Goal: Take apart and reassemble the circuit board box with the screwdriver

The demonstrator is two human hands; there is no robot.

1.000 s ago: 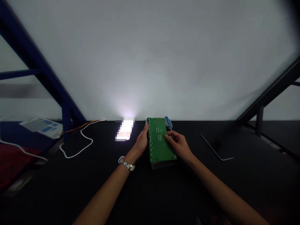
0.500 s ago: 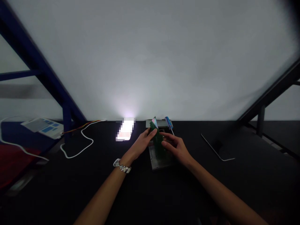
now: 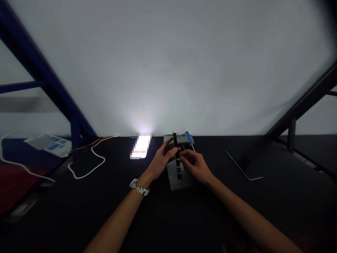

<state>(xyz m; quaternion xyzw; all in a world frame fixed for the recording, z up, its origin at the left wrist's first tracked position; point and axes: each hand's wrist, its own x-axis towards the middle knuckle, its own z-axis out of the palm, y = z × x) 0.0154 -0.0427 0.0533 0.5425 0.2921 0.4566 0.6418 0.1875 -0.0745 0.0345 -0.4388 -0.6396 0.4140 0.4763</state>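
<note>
A circuit board [image 3: 179, 170] stands on edge in front of me, its narrow side with dark connectors facing up. My left hand [image 3: 163, 156], with a watch [image 3: 139, 187] on the wrist, is closed on the board's far half. My right hand [image 3: 195, 164] pinches the board from the right near its middle; its fingertips are partly hidden. Below the board lies a flat grey metal plate or case [image 3: 174, 183]. Just beyond my right fingers, a screwdriver with a blue handle [image 3: 189, 138] rests with its shaft toward me.
A brightly lit phone-like panel [image 3: 141, 146] glows at the left against the wall. A white cable [image 3: 91, 170] curls on the black table, with printed sheets [image 3: 54, 144] farther left. A thin bent metal rod [image 3: 238, 167] lies at the right.
The board has turned from showing its green face to standing edge-up with connectors visible. Both hands shifted slightly with it.
</note>
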